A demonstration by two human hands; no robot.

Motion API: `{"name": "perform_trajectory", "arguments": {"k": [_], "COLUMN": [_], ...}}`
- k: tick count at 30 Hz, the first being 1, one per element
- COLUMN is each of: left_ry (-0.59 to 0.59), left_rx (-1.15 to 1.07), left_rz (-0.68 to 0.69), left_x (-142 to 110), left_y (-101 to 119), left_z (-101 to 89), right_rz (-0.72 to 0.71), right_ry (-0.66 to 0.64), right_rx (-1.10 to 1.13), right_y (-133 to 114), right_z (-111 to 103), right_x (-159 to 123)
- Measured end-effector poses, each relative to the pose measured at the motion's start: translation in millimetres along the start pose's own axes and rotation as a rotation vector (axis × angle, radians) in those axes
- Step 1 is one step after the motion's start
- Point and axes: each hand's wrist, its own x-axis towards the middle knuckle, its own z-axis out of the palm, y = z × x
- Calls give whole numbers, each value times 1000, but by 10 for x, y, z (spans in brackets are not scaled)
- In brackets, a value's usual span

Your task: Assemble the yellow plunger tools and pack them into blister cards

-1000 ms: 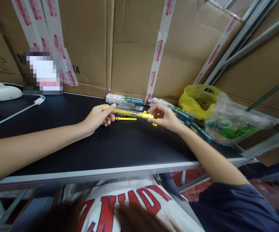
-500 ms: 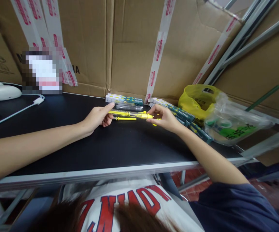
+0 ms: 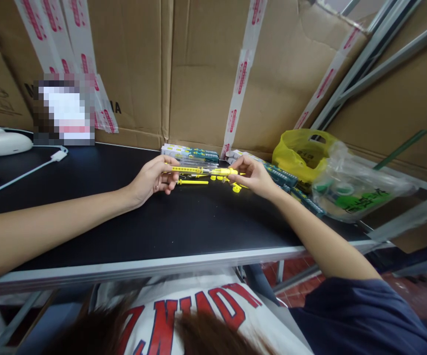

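Observation:
A yellow pen with a clear barrel (image 3: 206, 171) lies crosswise between my two hands, just above the black table (image 3: 183, 227). Thumb and fingers of my left hand (image 3: 153, 178) are closed around its left end. At the right end, my right hand (image 3: 250, 176) pinches the yellow tip section, and its fingertips partly cover it. Below the pen, a thin yellow stick-like part (image 3: 194, 182) rests on the table. Small yellow pieces (image 3: 237, 188) lie under my right fingers. Behind the pen are clear tubes, mostly hidden.
Printed pen boxes (image 3: 193, 152) lie at the back, with more green boxes (image 3: 283, 176) beyond my right hand. A yellow plastic bag (image 3: 300, 155) and a clear bag (image 3: 361, 195) stand at the right. On the left are a white rounded device (image 3: 8, 143) and a cable (image 3: 24, 170).
The pen has risen slightly and turned between my fingers, showing more of its yellow inner part. My right hand has shifted slightly right, and more of the small yellow pieces below show.

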Motion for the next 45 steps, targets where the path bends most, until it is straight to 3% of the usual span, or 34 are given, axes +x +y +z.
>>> {"name": "perform_trajectory", "arguments": {"k": [16,25,45], "left_ry": [34,98,11], "left_rx": [173,261,292], "left_rz": [224,246,264], "left_x": [14,8,3], "left_y": [14,3,-32], "left_z": [14,0,2], "right_rz": [12,12,-26], "right_ry": [53,52,82], "right_rx": [40,22,3], "right_y": [-52,-80,-67], "right_z": [-18,18,48], "right_x": [1,-7,-15]}}
